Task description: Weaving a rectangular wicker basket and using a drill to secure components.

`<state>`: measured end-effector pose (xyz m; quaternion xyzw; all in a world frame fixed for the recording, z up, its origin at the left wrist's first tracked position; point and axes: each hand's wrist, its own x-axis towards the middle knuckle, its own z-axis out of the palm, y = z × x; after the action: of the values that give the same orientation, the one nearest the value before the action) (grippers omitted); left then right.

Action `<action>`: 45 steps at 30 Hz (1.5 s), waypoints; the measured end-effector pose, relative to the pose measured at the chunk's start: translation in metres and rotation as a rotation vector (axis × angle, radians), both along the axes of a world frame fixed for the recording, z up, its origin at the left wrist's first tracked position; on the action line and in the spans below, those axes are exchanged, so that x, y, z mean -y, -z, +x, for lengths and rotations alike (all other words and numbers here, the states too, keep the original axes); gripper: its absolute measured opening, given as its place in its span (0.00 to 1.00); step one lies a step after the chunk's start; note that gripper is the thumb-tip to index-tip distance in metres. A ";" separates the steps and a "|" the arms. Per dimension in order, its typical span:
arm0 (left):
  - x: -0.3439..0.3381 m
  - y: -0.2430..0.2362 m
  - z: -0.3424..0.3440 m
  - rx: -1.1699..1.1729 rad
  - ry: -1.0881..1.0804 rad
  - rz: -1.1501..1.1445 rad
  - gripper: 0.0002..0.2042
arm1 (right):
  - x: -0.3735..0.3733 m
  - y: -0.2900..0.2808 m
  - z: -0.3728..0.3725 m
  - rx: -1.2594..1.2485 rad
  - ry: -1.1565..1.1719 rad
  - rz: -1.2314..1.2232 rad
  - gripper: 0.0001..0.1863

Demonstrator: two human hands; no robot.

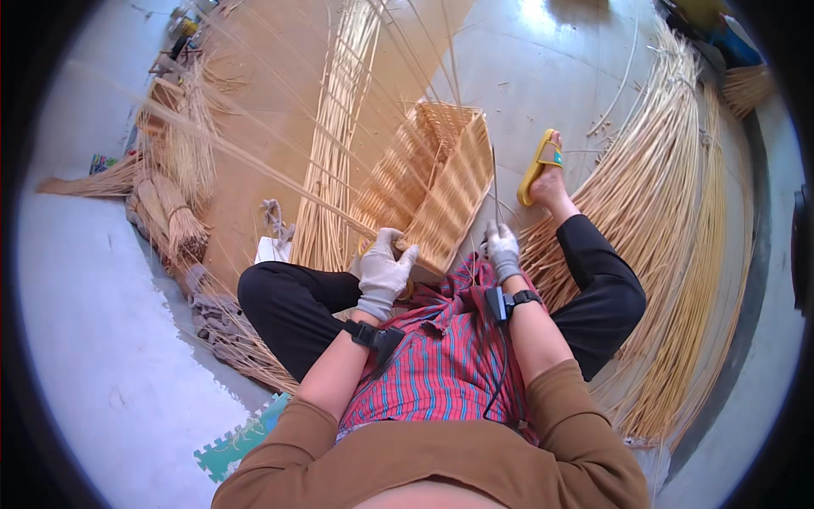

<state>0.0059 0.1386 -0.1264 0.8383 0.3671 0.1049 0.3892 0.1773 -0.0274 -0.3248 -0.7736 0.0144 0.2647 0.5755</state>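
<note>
A rectangular wicker basket [449, 199], woven from pale tan strands, lies tilted before my lap with its hollow showing. Long loose strands fan out from it toward the upper left. My left hand [386, 270], in a whitish work glove, is closed on the basket's near left corner, thumb and fingers pinching the edge where strands come out. To the right of the basket, my gloved right hand [502, 248] is closed around a thin dark rod [495, 174] that points away from me along the basket's side. The rod's lower end is hidden in the glove.
Beyond my left knee lies a long bundle of pale canes [335, 144]. A big spread sheaf of canes [644, 178] covers the floor at right, past my foot in a yellow sandal [537, 174]. More bundles [182, 220] line the left wall. A green foam mat [242, 437] lies lower left.
</note>
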 end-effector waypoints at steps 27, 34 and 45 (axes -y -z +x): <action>0.067 0.013 0.014 -0.121 0.485 0.559 0.20 | -0.028 -0.146 0.054 0.726 -0.446 -0.175 0.10; 0.070 0.017 0.039 -0.504 0.524 0.442 0.33 | -0.038 -0.148 0.050 0.855 -0.509 -0.293 0.14; 0.081 0.026 0.055 -0.648 0.544 0.499 0.38 | -0.045 -0.155 0.057 0.478 -0.731 -0.322 0.17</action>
<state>0.0606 0.0573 -0.1525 0.9609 0.2009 -0.1822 0.0556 0.2338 0.0180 -0.1697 -0.8467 -0.3514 0.2590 0.3042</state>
